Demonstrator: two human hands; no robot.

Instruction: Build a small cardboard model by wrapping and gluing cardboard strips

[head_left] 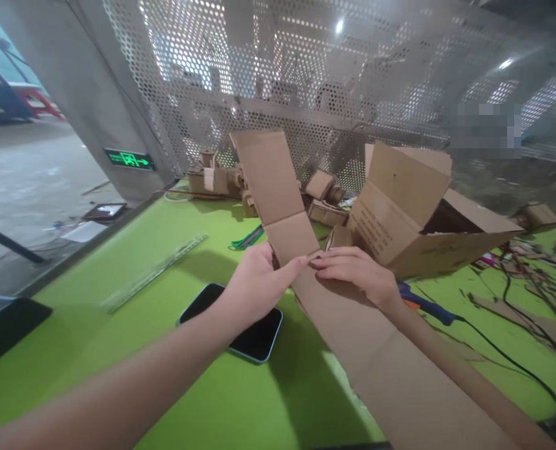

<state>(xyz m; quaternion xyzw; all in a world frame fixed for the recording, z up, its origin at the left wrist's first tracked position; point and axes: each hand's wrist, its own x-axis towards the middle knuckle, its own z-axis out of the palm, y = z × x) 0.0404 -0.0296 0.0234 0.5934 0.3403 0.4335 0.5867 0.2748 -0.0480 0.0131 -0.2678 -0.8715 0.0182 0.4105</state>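
Observation:
A long strip of brown cardboard (376, 350) slants from the lower right up to the middle, with crosswise creases along it. My left hand (261, 275) grips its left edge, thumb on top near a crease and fingers behind, partly hidden. On the other side, my right hand (357, 272) pinches the strip at the same crease, fingertips close to the left thumb. Beyond the hands, the strip's far end tilts upward. A phone with a dark screen (259, 337) lies below my left forearm. A green utility knife (248, 238) rests just past my left hand.
An open cardboard box (399, 231) stands at the right. Near it lie a blue glue gun (430, 306) with a black cable and cardboard scraps (507, 309). A clear ruler (158, 272) is on the green table (94, 350) at left. Cardboard pieces (216, 178) line the back.

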